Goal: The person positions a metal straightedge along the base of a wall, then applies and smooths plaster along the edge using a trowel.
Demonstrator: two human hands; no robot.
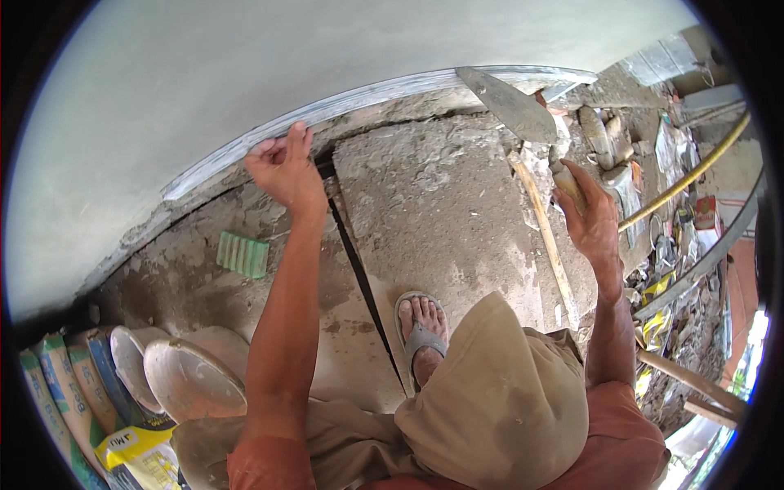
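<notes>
A long pale straightedge (359,96) lies along the foot of the smooth grey wall (327,41), its face streaked with white. My left hand (286,167) holds its lower edge toward the left end, fingers closed there and partly hidden. In my right hand (590,214) is a pointed trowel (513,106), gripped by its wooden handle. The trowel's tip touches or overlaps the straightedge farther right; I cannot tell which. Under the straightedge runs a rough, broken strip of plaster along the floor.
A green ribbed block (242,255) lies on the concrete floor at left. Buckets (192,376) and bags (69,376) stand at lower left. A wooden stick (545,237) lies beside my right hand. Rubble, a yellow hose (694,173) and litter fill the right side. A dark gap crosses the floor.
</notes>
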